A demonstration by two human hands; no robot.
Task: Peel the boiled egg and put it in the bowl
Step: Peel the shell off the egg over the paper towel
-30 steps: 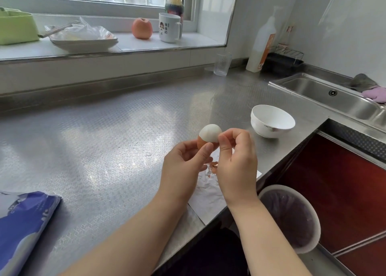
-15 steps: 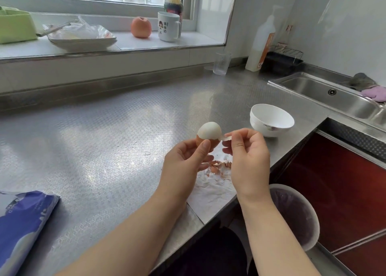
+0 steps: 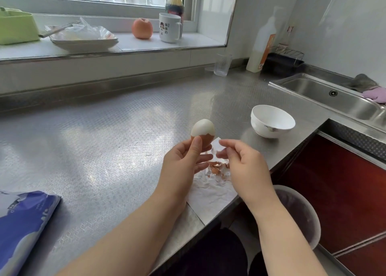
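1. At the near left edge of the counter (image 3: 94, 150) lies a blue and white packet (image 3: 23, 223); to the right, below the counter's edge, stands a lined bin (image 3: 298, 213).
2. A white paper sheet (image 3: 211, 194) lies at the counter's near edge, with brown shell bits (image 3: 217, 168) scattered on it.
3. The left hand (image 3: 183, 163) holds the egg (image 3: 203, 132) upright above the paper, thumb against the brown shell, fingers curled behind it. The top half of the egg is peeled white; the lower half still wears its shell.
4. The right hand (image 3: 240, 160) hovers just beside the egg without touching it, fingers loosely bent. Whether it pinches a scrap of shell I cannot tell.
5. The white bowl (image 3: 272, 123) sits on the counter, beyond and right of the hands, well apart from the egg.
6. Farther right is the sink (image 3: 334, 100), with cloths (image 3: 369, 87) at its far rim.
7. Near the back wall stand a clear glass (image 3: 223, 64) and a white bottle (image 3: 263, 48).
8. On the windowsill rest a mug (image 3: 169, 27), an apple (image 3: 142, 28), a plate (image 3: 83, 41) and a green container (image 3: 16, 27).
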